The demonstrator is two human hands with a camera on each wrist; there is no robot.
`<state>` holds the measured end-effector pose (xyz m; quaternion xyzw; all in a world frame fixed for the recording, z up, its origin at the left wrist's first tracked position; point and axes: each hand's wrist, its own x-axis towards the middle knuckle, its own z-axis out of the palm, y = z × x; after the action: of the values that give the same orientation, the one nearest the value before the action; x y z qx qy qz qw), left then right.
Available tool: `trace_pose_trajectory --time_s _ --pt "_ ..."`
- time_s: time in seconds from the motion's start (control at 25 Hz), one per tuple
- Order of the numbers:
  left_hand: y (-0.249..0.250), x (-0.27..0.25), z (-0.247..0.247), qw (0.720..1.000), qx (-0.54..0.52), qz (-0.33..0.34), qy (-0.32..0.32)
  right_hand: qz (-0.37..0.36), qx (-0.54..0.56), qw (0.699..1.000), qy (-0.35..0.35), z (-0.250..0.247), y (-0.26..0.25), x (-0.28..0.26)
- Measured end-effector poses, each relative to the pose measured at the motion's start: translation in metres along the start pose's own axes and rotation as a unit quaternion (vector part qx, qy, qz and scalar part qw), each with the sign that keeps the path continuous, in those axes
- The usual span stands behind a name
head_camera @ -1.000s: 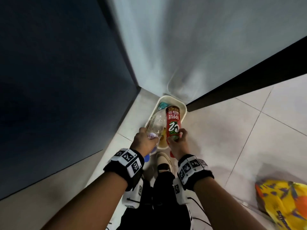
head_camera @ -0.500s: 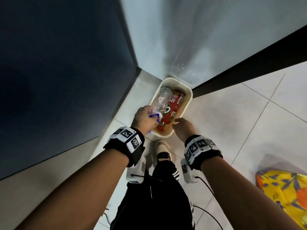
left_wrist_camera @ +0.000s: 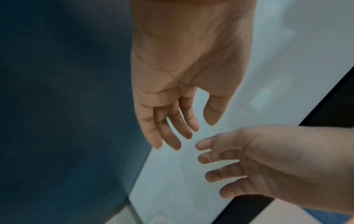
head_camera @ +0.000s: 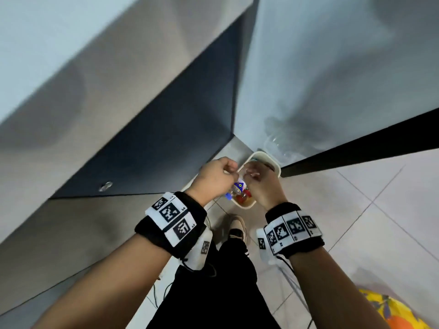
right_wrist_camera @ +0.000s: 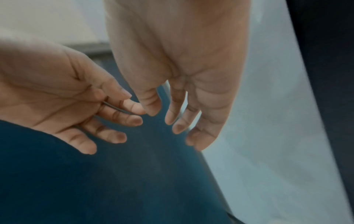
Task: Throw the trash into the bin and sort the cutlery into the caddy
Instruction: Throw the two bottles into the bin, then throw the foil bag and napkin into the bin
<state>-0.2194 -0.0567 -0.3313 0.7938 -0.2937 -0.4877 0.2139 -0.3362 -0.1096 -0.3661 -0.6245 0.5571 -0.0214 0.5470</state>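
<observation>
Both hands hang empty, left hand (head_camera: 215, 178) and right hand (head_camera: 262, 186) loose-fingered above the bin (head_camera: 275, 163); bottles (head_camera: 240, 193) (blurred, seemingly) inside.

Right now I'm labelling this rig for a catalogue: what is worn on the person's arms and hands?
Both hands are bare, the forearms sleeveless. The left hand has a black wristband bearing white square tags with black coded patterns; the right hand has a matching black band. A white camera box hangs under the left wrist, and thin black cables trail down from the right one.
</observation>
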Motion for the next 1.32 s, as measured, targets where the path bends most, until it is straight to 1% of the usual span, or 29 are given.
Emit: trace_pose_trajectory --time_s 0.12,0.24,0.32,0.4,0.48,0.56,0.64,0.76,0.88,1.0,1.12,1.2,1.24,1.32 --pt "0.04 -0.065 -0.053 0.997 -0.01 0.03 0.075 -0.094 -0.056 0.994 -0.007 -0.021 -0.067 -0.045" --pt "0.062 -0.13 -0.107 0.987 -0.05 0.043 0.148 -0.195 -0.068 0.978 -0.041 -0.031 -0.127 -0.085" --pt "0.069 -0.168 -0.136 0.98 -0.072 0.041 0.182 -0.237 -0.071 0.966 -0.078 -0.032 -0.161 -0.105" --pt "0.067 -0.214 -0.169 0.967 -0.085 0.036 0.238 -0.291 -0.078 0.946 -0.12 -0.024 -0.199 -0.132" --pt "0.058 -0.256 -0.198 0.951 -0.102 0.035 0.29 -0.347 -0.073 0.924 -0.142 -0.013 -0.235 -0.157" --pt "0.04 -0.296 -0.227 0.929 -0.133 0.03 0.344 -0.391 -0.07 0.902 -0.166 0.006 -0.27 -0.181" --pt "0.018 -0.324 -0.25 0.905 -0.163 0.019 0.393 -0.418 -0.074 0.889 -0.174 0.027 -0.296 -0.193" --pt "-0.025 -0.369 -0.28 0.86 -0.182 -0.005 0.477 -0.453 -0.088 0.867 -0.185 0.07 -0.335 -0.216" --pt "-0.077 -0.41 -0.301 0.816 -0.186 -0.052 0.546 -0.469 -0.112 0.85 -0.212 0.12 -0.362 -0.239" --pt "-0.126 -0.436 -0.322 0.776 -0.173 -0.119 0.594 -0.481 -0.163 0.827 -0.24 0.17 -0.377 -0.258" --pt "-0.17 -0.443 -0.342 0.755 -0.151 -0.19 0.609 -0.486 -0.218 0.805 -0.262 0.219 -0.386 -0.272" --pt "-0.194 -0.44 -0.352 0.747 -0.161 -0.223 0.606 -0.493 -0.274 0.785 -0.256 0.247 -0.393 -0.278" --pt "-0.203 -0.437 -0.355 0.748 -0.176 -0.235 0.596 -0.495 -0.297 0.776 -0.253 0.259 -0.395 -0.28" --pt "-0.214 -0.433 -0.361 0.762 -0.195 -0.266 0.557 -0.505 -0.344 0.752 -0.246 0.279 -0.399 -0.282"
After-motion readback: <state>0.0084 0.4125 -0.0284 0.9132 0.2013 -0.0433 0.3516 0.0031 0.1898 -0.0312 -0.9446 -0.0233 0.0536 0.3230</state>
